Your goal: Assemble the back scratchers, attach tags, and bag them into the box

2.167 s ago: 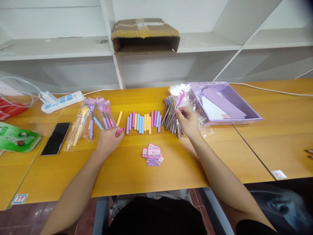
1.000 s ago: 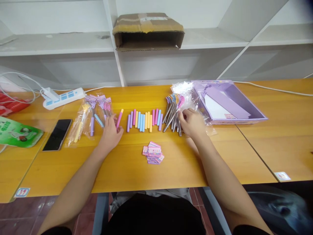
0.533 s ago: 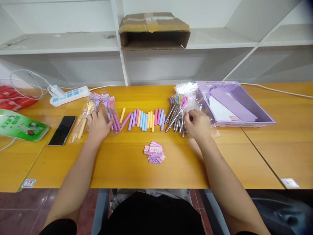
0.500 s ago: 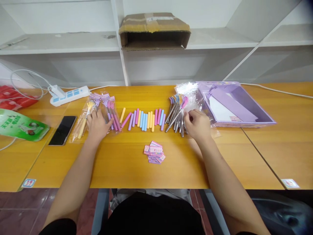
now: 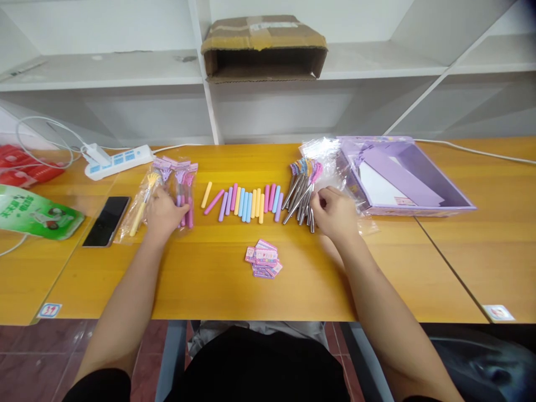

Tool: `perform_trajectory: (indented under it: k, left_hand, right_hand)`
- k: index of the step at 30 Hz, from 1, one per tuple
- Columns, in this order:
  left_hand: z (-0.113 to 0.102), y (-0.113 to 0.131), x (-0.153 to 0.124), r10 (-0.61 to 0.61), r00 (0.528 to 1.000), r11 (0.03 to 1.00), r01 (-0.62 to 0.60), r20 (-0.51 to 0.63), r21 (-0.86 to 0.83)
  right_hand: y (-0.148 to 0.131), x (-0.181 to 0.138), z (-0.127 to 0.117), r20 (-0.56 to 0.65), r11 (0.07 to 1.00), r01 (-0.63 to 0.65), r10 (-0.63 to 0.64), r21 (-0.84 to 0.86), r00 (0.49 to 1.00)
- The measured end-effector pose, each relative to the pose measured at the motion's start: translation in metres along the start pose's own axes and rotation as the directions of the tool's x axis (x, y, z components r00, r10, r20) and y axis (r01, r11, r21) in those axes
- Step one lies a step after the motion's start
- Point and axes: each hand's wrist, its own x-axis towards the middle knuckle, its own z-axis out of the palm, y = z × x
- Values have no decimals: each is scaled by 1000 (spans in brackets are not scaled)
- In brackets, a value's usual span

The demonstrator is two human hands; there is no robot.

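Observation:
My left hand (image 5: 164,213) is closed over the bagged back scratchers (image 5: 190,206) on the left of the table. Its thumb lies along the purple and pink handles, and the other fingers are partly hidden. A yellow-handled back scratcher (image 5: 141,207) in clear plastic lies just left of it. My right hand (image 5: 337,212) is curled, thumb and forefinger together, beside the pile of metal back scratcher rods (image 5: 299,195) with coloured hand-shaped ends. What its fingertips hold, if anything, is hidden. Between my hands lies a row of coloured handle tubes (image 5: 250,205). Small printed cards (image 5: 264,258) are heaped nearer me.
A purple box (image 5: 454,211) and clear plastic bags (image 5: 324,149) stand at the right. At the left are a phone (image 5: 106,221), a power strip (image 5: 119,162) and a green pouch (image 5: 42,212). A cardboard box (image 5: 263,42) sits on the shelf behind.
My left hand has drawn the purple and pink bagged back scratchers leftward, its fingers closing in. My right hand has barely moved.

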Motion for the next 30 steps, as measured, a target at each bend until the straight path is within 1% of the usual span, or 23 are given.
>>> perform_trajectory:
  k: [2, 4, 6, 7, 8, 9, 10, 11, 12, 14, 15, 16, 17, 18, 19, 21, 23, 24, 25, 27, 28, 29, 30]
  left_hand:
    - [-4, -4, 3, -12, 999, 1000, 12, -30, -24]
    - [-10, -3, 3, 29, 997, 997, -34, -64, -75]
    - [-15, 3, -4, 126, 987, 981, -138, -96, -136]
    - [-16, 8, -11, 188, 978, 965, -201, -93, -168]
    - [-17, 13, -18, 263, 962, 941, -271, -70, -200]
    - [-18, 20, -27, 344, 939, 911, -341, -29, -232]
    - [-18, 26, -37, 430, 903, 874, -408, 29, -263]
    - [-17, 33, -47, 515, 852, 833, -472, 95, -289]
    - [-16, 38, -57, 591, 790, 790, -525, 162, -317]
    - [-14, 48, -72, 716, 644, 694, -611, 271, -381]
    - [-14, 51, -77, 758, 575, 651, -639, 308, -409]
    - [-13, 53, -81, 786, 522, 618, -658, 330, -431]
    - [-14, 55, -83, 801, 489, 598, -667, 345, -445]
    - [-15, 56, -84, 803, 477, 596, -665, 358, -451]
    - [-16, 57, -84, 795, 482, 607, -653, 369, -454]
    - [-17, 59, -84, 765, 518, 644, -598, 383, -477]
    - [-18, 61, -87, 748, 541, 658, -526, 386, -538]
    - [-17, 63, -89, 748, 539, 653, -489, 388, -579]
    - [-17, 64, -91, 752, 524, 643, -452, 400, -618]
    - [-15, 67, -97, 758, 467, 637, -383, 455, -668]
    - [-15, 67, -99, 756, 440, 642, -357, 485, -678]
    - [-14, 67, -101, 753, 420, 647, -339, 506, -683]
    - [-14, 66, -103, 749, 409, 652, -323, 520, -686]
  right_hand:
    - [-1, 0, -1, -14, 1000, 8, -7, 17, 1000]
    - [-3, -1, -2, -33, 999, 18, -17, 47, 999]
    - [-9, -3, -2, -46, 994, 14, -9, 108, 999]
    - [-12, -5, -1, -37, 987, -2, 8, 164, 999]
    - [-17, -7, 1, -8, 968, -27, 30, 248, 1000]
    - [-22, -10, 4, 43, 930, -64, 52, 362, 998]
    - [-27, -12, 8, 110, 863, -113, 67, 492, 992]
    - [-33, -15, 12, 186, 766, -175, 74, 618, 980]
    - [-38, -17, 17, 253, 651, -240, 75, 721, 965]
    - [-46, -20, 27, 332, 436, -345, 109, 831, 937]
    - [-49, -21, 30, 351, 368, -380, 145, 849, 925]
    - [-51, -22, 33, 365, 328, -404, 177, 854, 914]
    - [-53, -23, 35, 373, 310, -419, 200, 853, 906]
    - [-56, -24, 36, 381, 307, -430, 206, 849, 901]
    - [-58, -26, 37, 395, 314, -438, 192, 843, 898]
    - [-67, -31, 35, 421, 343, -438, 127, 831, 898]
    - [-79, -38, 34, 433, 405, -412, 43, 816, 900]
    - [-86, -42, 33, 430, 451, -381, -7, 807, 903]
    - [-92, -46, 32, 417, 501, -334, -60, 799, 907]
    - [-99, -51, 32, 385, 585, -227, -160, 779, 909]
    - [-101, -53, 33, 376, 609, -194, -186, 769, 908]
    - [-101, -55, 35, 374, 614, -191, -183, 766, 909]
    - [-100, -55, 36, 380, 596, -223, -152, 772, 912]
